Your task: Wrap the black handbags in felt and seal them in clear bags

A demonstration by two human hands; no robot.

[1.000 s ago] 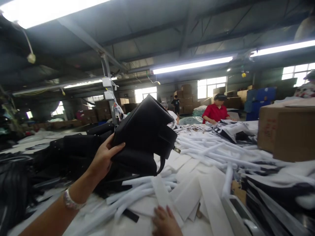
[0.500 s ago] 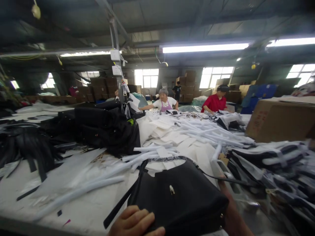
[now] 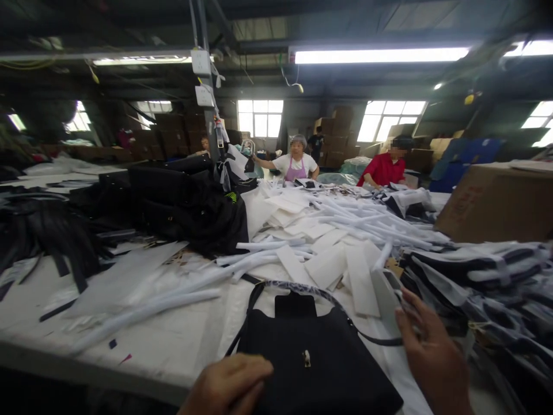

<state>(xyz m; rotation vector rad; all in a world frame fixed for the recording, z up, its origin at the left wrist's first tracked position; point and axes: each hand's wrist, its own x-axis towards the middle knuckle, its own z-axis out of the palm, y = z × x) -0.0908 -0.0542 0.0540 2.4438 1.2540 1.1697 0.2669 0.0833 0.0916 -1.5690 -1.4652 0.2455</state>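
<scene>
A black handbag (image 3: 319, 374) lies at the table's near edge, a small metal clasp (image 3: 306, 358) on its front. Its handle (image 3: 298, 286), wrapped in clear film, arches at the far side, and a dark tab (image 3: 295, 305) stands up inside the arch. My left hand (image 3: 231, 383) is closed at the bag's left edge, fingers together over the front. To the right, my right hand (image 3: 434, 349) has fingers bent at a pale grey box-like holder (image 3: 387, 300); what they pinch is too blurred to make out. A thin strap (image 3: 375, 340) runs from the bag toward that hand.
White foam strips and tubes (image 3: 345, 219) heap across the table's middle. Black bags (image 3: 181, 213) pile at left, beside dark strips (image 3: 47, 236). Wrapped dark pieces (image 3: 484, 276) and a cardboard box (image 3: 496, 202) stand at right. People work across the table.
My right hand has come from the bag's right side up to the grey holder. The bag has turned, now lies flatter and sits lower in view. My left hand stays at its left edge.
</scene>
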